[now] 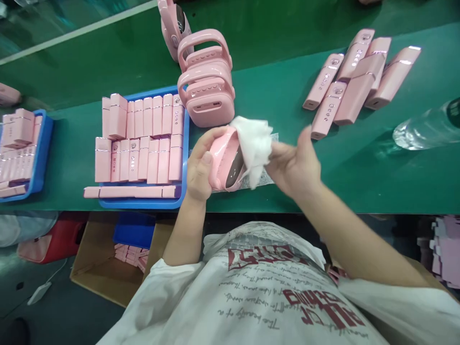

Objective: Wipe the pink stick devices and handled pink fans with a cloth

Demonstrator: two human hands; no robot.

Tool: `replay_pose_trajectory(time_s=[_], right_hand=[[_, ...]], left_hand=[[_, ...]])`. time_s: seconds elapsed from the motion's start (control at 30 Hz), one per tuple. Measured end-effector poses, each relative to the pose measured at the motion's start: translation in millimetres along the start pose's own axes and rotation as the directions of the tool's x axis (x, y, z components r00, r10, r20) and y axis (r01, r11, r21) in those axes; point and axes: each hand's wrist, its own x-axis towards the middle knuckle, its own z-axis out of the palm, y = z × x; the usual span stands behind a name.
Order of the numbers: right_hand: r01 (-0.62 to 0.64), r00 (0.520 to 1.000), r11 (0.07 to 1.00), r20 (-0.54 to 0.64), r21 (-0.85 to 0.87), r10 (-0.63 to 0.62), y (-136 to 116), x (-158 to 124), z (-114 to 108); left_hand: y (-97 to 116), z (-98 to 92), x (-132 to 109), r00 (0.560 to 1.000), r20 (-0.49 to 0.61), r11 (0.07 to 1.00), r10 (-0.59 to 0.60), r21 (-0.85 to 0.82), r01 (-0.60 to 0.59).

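Observation:
In my left hand (200, 173) is a rounded pink device (220, 160) with a dark glossy panel, its fingers and thumb wrapped round the left side. A crumpled white cloth (256, 146) lies against the device's right side and covers part of it. The fingers of my right hand (296, 167) reach the cloth's right edge, while the thumb stands apart; the fingertips are partly hidden. Under the device lies a clear bubbly sheet (265, 178) on the green table (287, 199). Several pink devices with looped handles (210, 103) stand just beyond my left hand.
Left of my hands, a blue tray (143, 203) holds rows of slim pink devices (153, 115). More slim pink devices (359, 88) lie loose at the back right, near a clear bottle (419, 129). Another blue tray (43, 148) stands far left. Below the table edge is a cardboard box (97, 263).

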Motion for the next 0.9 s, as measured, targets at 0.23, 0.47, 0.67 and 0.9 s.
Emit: replay_pose_trajectory(time_s=[0.23,0.47,0.67,0.9], right_hand=[[0.098,0.981,0.991,0.179,-0.092,-0.08,5,44,-10],[0.229,0.936,0.928,0.327,-0.295,-0.127,-18,81,-8],[0.577,0.784,0.594,0.584,-0.56,-0.21,-56,83,14],[0.627,0.778,0.51,0.504,-0.589,-0.374,-32,88,15]], left_hand=[[1,2.1,3,0.998,-0.051,0.983,0.03,-0.177,-0.039],[-7,3.1,-1,0.994,-0.111,0.978,0.011,-0.206,-0.034],[-7,-4.5,-1,0.976,-0.209,0.998,-0.062,0.002,0.064],[-5,3.3,-29,0.932,-0.363,0.984,0.019,0.173,0.047]])
